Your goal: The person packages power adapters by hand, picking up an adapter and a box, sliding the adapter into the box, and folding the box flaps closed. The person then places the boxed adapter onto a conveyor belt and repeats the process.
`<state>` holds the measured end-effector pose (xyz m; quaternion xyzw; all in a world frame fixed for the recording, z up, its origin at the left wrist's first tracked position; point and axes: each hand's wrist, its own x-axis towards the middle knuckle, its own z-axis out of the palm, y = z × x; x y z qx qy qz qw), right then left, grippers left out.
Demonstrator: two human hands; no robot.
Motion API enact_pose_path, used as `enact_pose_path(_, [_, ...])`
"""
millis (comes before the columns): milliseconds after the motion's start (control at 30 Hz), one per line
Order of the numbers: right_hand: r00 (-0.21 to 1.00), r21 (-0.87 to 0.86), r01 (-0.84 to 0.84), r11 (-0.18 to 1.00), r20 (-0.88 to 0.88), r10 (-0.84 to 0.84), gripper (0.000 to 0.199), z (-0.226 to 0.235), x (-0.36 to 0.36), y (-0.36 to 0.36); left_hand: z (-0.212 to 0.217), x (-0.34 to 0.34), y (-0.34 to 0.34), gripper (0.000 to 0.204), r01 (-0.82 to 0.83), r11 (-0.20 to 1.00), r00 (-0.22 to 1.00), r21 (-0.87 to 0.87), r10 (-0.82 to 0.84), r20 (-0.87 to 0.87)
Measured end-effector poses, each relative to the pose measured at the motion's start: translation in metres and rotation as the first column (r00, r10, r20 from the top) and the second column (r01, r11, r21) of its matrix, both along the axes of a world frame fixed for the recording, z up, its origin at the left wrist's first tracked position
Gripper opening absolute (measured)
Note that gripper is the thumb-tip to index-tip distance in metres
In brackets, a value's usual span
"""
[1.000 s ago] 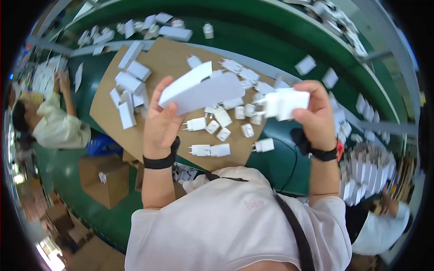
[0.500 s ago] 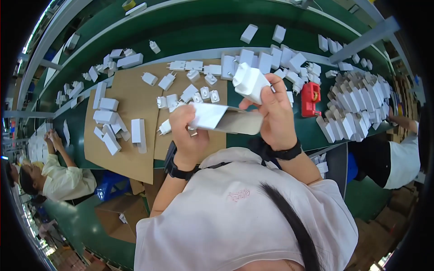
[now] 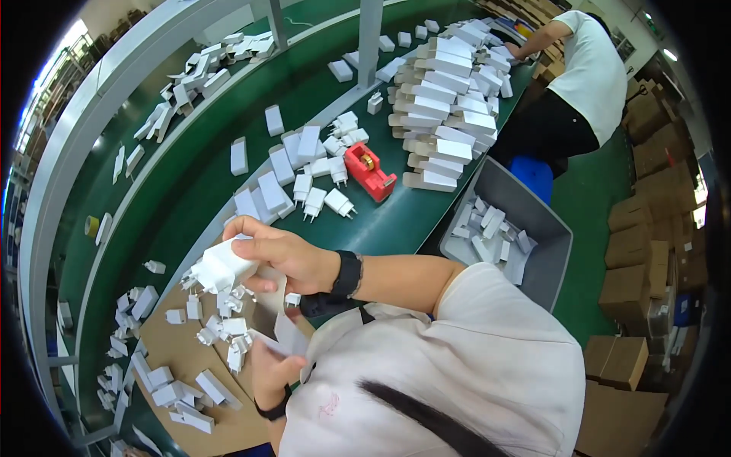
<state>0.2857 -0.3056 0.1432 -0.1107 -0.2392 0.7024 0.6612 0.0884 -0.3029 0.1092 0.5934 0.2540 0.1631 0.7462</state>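
My right hand (image 3: 293, 259) is closed around a white plug charger (image 3: 228, 264), its prongs turned away from the palm. Below it, my left hand (image 3: 272, 372) grips a white box (image 3: 291, 333) whose open end shows a grey inside. The charger is outside the box, close to its open end. Several loose white chargers (image 3: 232, 327) lie on a brown cardboard sheet (image 3: 164, 335) beyond my hands. More chargers (image 3: 314, 202) lie beside a red tape dispenser (image 3: 369, 174).
Rows of white boxes with open flaps (image 3: 438, 103) cover the green bench's right end. A grey bin (image 3: 560, 255) of white pieces stands beside the bench, near a blue container (image 3: 531, 177). Another person (image 3: 582, 84) leans there. Metal posts (image 3: 370, 38) rise behind the bench.
The view has swung to the right, bringing the grey bin and stacked cartons into sight. Both hands keep hold of the charger and the box.
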Motion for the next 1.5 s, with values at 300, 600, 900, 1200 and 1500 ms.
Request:
enact_pose_path(300, [0.604, 0.314, 0.262, 0.913, 0.685, -0.409, 0.042, 0.026, 0.044, -0.014, 0.016, 0.003, 0.013, 0.043, -0.333, 0.719, 0.821, 0.61, 0.54, -0.188])
enact_pose_path(600, [0.196, 0.518, 0.154, 0.841, 0.818, -0.54, 0.031, 0.014, 0.002, -0.004, 0.012, -0.008, 0.008, 0.041, -0.251, 0.433, 0.702, 0.866, 0.697, -0.145])
enact_pose_path(900, [0.029, 0.549, -0.121, 0.827, 0.835, -0.55, 0.025, -0.003, -0.002, 0.031, -0.007, -0.01, 0.02, 0.046, -0.498, 0.632, 0.638, 0.593, 0.731, -0.243])
enact_pose_path(1200, [0.138, 0.514, 0.022, 0.858, 0.848, -0.512, 0.061, -0.031, -0.028, 0.085, -0.022, -0.024, 0.066, 0.052, -0.601, 0.634, 0.595, 0.486, 0.762, -0.257])
enact_pose_path(1500, [0.307, -0.153, -0.008, 0.988, 0.94, 0.148, 0.067, -0.041, -0.023, 0.213, -0.055, -0.08, 0.109, 0.072, -0.522, 0.585, 0.61, 0.621, 0.765, -0.208])
